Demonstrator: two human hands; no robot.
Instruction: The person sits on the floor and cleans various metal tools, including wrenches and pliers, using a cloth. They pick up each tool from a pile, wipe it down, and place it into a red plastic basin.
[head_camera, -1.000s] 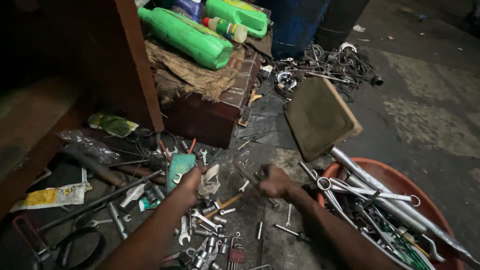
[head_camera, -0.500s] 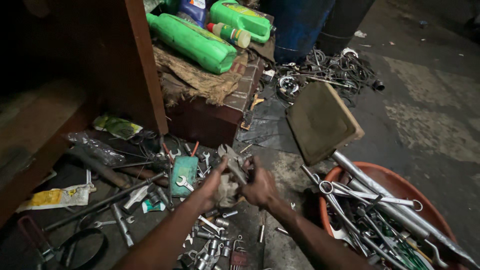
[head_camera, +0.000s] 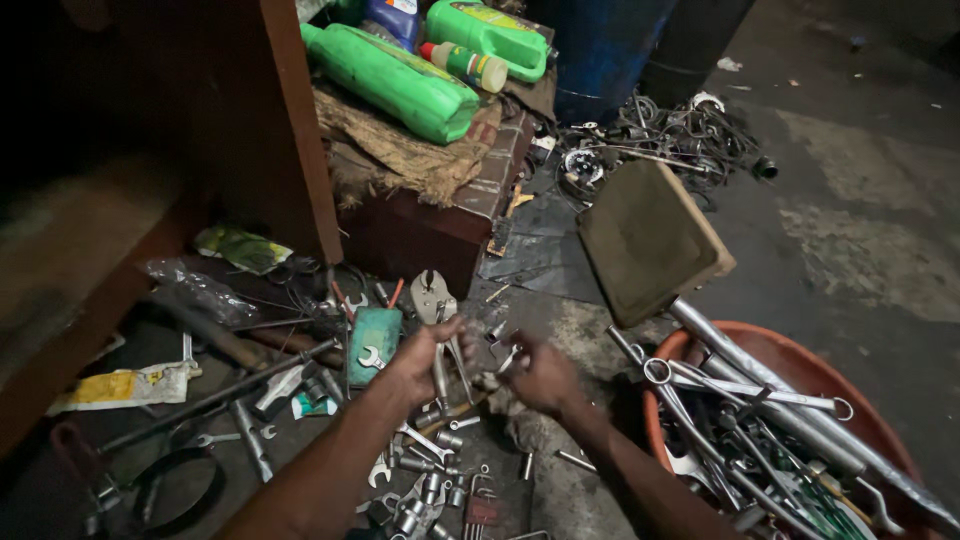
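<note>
Left hand (head_camera: 425, 360) now lifted off the floor pile, grip closed on pliers (head_camera: 436, 305) — jaws up | right hand (head_camera: 535, 375) moved in beside, fingers curled on a small wrench (head_camera: 508, 358).

- Two hands are counted: the left hand (head_camera: 418, 362) and the right hand (head_camera: 540, 375).
- One pair of locking pliers (head_camera: 437, 305) is seen.
- Three green bottles (head_camera: 395, 80) are counted, plus one blue bottle (head_camera: 392, 17).
- One orange basin (head_camera: 800, 372) is seen.
- One flat brown block (head_camera: 650, 240) is seen.
- One teal case (head_camera: 373, 340) is counted.
- The loose spanners and sockets (head_camera: 425, 490) are too jumbled to be counted.
</note>
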